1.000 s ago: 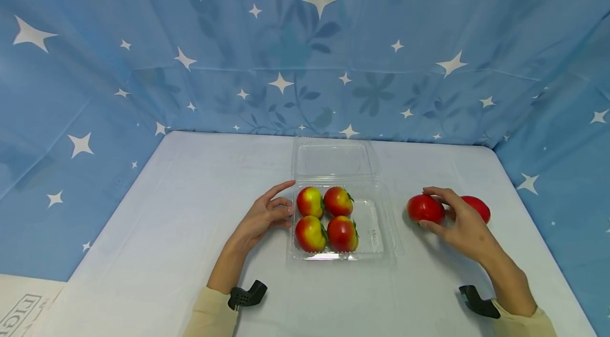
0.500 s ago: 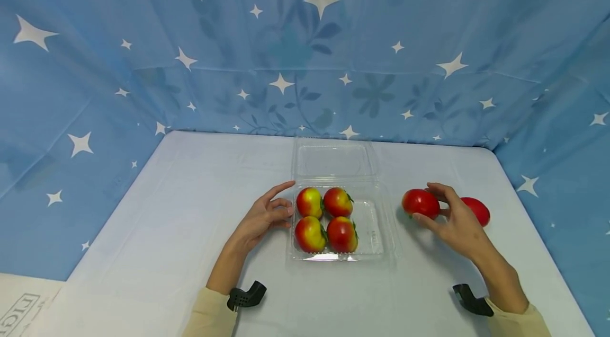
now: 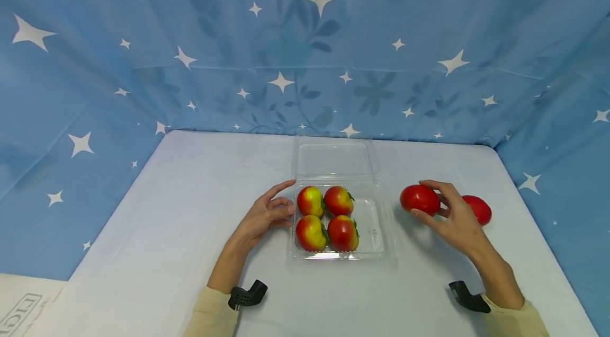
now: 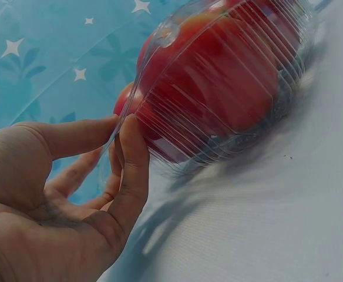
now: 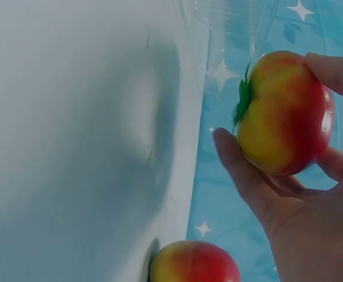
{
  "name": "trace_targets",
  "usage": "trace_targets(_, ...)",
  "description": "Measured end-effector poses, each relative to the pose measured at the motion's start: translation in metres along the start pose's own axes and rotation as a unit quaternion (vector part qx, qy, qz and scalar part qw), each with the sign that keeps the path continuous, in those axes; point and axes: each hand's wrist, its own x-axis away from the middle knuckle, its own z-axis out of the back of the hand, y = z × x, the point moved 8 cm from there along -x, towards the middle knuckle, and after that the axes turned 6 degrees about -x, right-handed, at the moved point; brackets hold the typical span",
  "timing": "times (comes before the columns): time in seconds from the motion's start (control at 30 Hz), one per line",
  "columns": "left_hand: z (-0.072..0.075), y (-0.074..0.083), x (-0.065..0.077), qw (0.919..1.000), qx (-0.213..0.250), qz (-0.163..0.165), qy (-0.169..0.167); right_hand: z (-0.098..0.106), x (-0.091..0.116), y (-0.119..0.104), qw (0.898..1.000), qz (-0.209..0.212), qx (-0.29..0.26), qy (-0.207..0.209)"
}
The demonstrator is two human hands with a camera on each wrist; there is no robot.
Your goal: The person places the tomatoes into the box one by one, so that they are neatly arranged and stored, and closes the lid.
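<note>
With thumb and fingers my right hand (image 3: 459,225) grips a red and yellow tomato (image 3: 418,199), raised over the table to the right of the container. The green leaves of this tomato (image 5: 283,114) show in the right wrist view. A clear plastic container (image 3: 370,223) stands at the middle, and tomatoes (image 3: 311,233) fill its left part in two rows. My left hand (image 3: 259,220) is at the container's left side. In the left wrist view, thumb and finger pinch its thin plastic rim (image 4: 137,88). The container's lid (image 3: 335,159) lies folded back behind it.
Another tomato (image 3: 478,209) lies on the white table (image 3: 190,183), just right of my right hand. A blue curtain (image 3: 229,45) with white stars surrounds the back and sides. Printed cardboard (image 3: 28,302) shows at the lower left.
My right hand has moved left and slightly away from me, carrying the tomato from beside the other loose one. My left hand stays at the container's rim.
</note>
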Motion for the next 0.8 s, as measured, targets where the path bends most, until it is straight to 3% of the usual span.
trace_targets(0.4,-0.0016,-0.0001,-0.0007,0.9999,0.006,-0.001,-0.008,-0.0064,0.002,-0.0044,1.0,-0.01,-0.015,0.003)
trace_targets(0.8,-0.0022,0.0001,-0.0003,0.9998,0.014,-0.001,-0.011,-0.0077,-0.0026,-0.0097,0.999,0.011,-0.031,0.016)
